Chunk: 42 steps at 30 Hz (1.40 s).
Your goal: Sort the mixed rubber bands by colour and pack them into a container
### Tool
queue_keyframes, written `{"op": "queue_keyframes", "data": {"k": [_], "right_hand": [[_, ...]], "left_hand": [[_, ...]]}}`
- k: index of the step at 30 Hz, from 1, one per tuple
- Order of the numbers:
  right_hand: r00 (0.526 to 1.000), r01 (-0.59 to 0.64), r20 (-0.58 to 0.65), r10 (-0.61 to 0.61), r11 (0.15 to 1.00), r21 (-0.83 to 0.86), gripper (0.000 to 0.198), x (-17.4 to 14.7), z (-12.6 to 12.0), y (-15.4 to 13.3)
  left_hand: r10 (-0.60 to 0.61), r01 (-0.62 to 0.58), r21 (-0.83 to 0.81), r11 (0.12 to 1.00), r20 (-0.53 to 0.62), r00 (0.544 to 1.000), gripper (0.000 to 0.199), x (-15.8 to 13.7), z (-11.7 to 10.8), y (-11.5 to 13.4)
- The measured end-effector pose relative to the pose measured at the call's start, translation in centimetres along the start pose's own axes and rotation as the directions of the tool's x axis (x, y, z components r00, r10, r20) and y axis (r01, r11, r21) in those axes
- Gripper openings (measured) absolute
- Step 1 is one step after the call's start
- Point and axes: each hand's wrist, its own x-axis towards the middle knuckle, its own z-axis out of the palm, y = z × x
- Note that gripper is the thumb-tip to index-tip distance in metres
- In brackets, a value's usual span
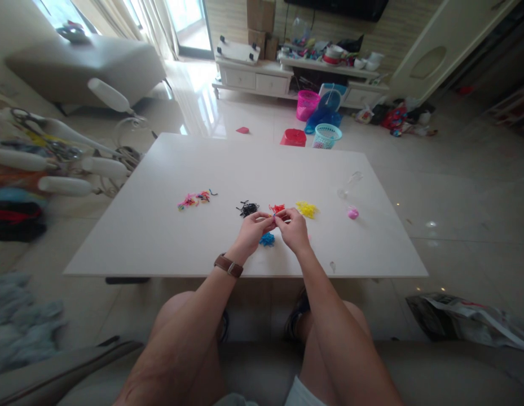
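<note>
My left hand, with a brown watch strap at the wrist, is closed in a pinch. Its fingertips meet those of my right hand, also pinched, around a small blue piece; the fingers hide most of it. The hands are just above a white table. Around them lie small piles of thin, short strands: black, red, yellow and blue. Farther left is a mixed-colour cluster of similar pieces.
A pink round object and a clear plastic item lie on the table's right side. A small clear bit is near the front edge. Beyond the table stand a red stool and a light-blue basket. A white floor lamp is left.
</note>
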Motion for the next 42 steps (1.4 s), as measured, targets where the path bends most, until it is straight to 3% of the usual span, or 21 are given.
{"op": "queue_keyframes", "data": {"k": [7, 15, 22, 25, 29, 35, 39, 42], "right_hand": [[0.998, 0.033, -0.043, -0.035, 0.998, -0.043, 0.007, -0.7, 0.5, -0.9], [0.998, 0.037, -0.058, -0.039, 0.999, -0.030, 0.008, -1.7, -0.6, -1.7], [0.987, -0.041, -0.150, 0.054, 0.995, 0.086, 0.012, -1.6, -1.4, -0.1], [0.950, -0.137, -0.240, 0.199, 0.958, 0.250, 0.013, -0.6, -2.2, 2.1], [0.846, -0.259, -0.302, 0.439, 0.834, 0.488, 0.013, 1.0, -3.4, 5.1], [0.715, -0.309, -0.358, 0.601, 0.730, 0.609, 0.016, 2.7, -4.2, 8.2], [0.694, -0.295, -0.378, 0.612, 0.722, 0.626, 0.017, 3.8, -4.6, 8.9], [0.741, -0.249, -0.355, 0.570, 0.724, 0.643, 0.019, 4.3, -5.0, 8.7]], "left_hand": [[0.031, -0.032, -0.018, 0.999, -0.029, 0.999, 0.036, -0.4, -0.1, 0.5], [0.050, -0.050, 0.056, 0.997, 0.005, 0.999, 0.033, -1.1, 0.4, 0.4], [0.010, -0.011, 0.198, 0.980, 0.007, 1.000, 0.022, -1.2, 0.7, 0.0], [-0.003, 0.003, 0.240, 0.971, -0.001, 1.000, 0.017, -1.2, 0.7, 0.0], [-0.002, 0.001, 0.271, 0.962, 0.004, 1.000, 0.016, -0.8, 0.1, -0.3], [-0.012, 0.020, 0.291, 0.956, -0.029, 1.000, 0.020, 0.5, -1.5, -0.7], [-0.019, 0.036, 0.295, 0.955, -0.062, 0.998, 0.020, 0.8, -2.3, -0.3], [-0.011, 0.027, 0.305, 0.952, -0.054, 0.998, 0.021, 0.7, -2.5, 0.1]]}}
